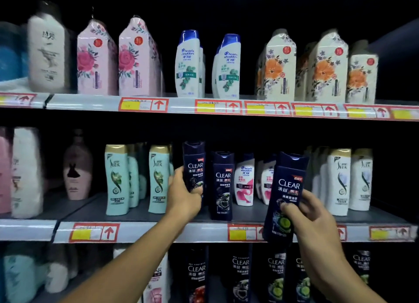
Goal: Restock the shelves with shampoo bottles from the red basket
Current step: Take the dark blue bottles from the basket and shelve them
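Nearest, the right hand (310, 214) grips a dark navy plastic shampoo bottle with a green-lime label (286, 196), held tilted in front of the middle grey metal shelf (140, 231), not yet on it. Farther in, the left hand (184, 195) clasps a second navy bottle (194, 166) beside a standing navy bottle (222, 186); a careless nudge could topple that one. The red basket is out of sight.

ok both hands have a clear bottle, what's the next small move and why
Probably set the left hand's bottle down on the middle shelf beside the standing Clear bottle and let go: it is already upright there, while the right hand's bottle is out front.
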Available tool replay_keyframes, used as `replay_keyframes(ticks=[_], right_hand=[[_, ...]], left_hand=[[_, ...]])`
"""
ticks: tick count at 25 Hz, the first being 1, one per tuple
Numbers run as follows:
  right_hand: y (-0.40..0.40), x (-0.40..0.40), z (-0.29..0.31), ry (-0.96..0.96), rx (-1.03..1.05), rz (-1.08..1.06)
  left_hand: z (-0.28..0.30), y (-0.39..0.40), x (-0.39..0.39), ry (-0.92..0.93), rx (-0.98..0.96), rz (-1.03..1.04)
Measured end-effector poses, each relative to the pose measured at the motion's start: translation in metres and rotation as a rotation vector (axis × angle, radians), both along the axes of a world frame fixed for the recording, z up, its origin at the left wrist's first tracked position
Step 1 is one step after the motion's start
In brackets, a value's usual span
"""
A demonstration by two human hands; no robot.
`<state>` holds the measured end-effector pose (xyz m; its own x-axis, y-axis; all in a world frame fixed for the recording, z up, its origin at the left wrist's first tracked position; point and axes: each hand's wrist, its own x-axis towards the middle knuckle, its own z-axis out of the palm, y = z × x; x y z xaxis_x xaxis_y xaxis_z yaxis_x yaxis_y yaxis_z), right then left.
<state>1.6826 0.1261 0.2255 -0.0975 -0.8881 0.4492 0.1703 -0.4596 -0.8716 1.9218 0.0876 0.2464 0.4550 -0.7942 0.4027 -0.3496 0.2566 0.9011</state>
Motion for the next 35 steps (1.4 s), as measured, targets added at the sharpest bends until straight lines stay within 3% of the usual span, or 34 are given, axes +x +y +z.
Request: replay_keyframes(ticks=[12, 16, 18, 22, 26, 35], right_hand=[[-0.015, 0.002, -0.008, -0.005, 0.047, 0.018], [-0.003, 0.011, -0.002, -0.032, 0.038, 0.064], [0.006, 0.019, 0.006, -0.036, 0.031, 0.093], [0.043, 0.034, 0.027, -0.039, -0.030, 0.228], [0.077, 0.027, 0.043, -0.051, -0.093, 0.305], [0.156, -0.007, 0.056, 0.136, -0.162, 0.292]], left_hand=[[-0.007, -0.004, -0.011, -0.061, 0.129, 0.033], [-0.006, 0.038, -0.019, -0.145, -0.164, 0.183], [0.003, 0.063, -0.030, -0.088, -0.188, 0.004], [0.026, 0.111, -0.056, -0.002, -0.055, -0.464], [0.033, 0.143, -0.056, -0.010, -0.110, -0.555], [0.032, 0.219, -0.075, 0.030, -0.159, -0.591]])
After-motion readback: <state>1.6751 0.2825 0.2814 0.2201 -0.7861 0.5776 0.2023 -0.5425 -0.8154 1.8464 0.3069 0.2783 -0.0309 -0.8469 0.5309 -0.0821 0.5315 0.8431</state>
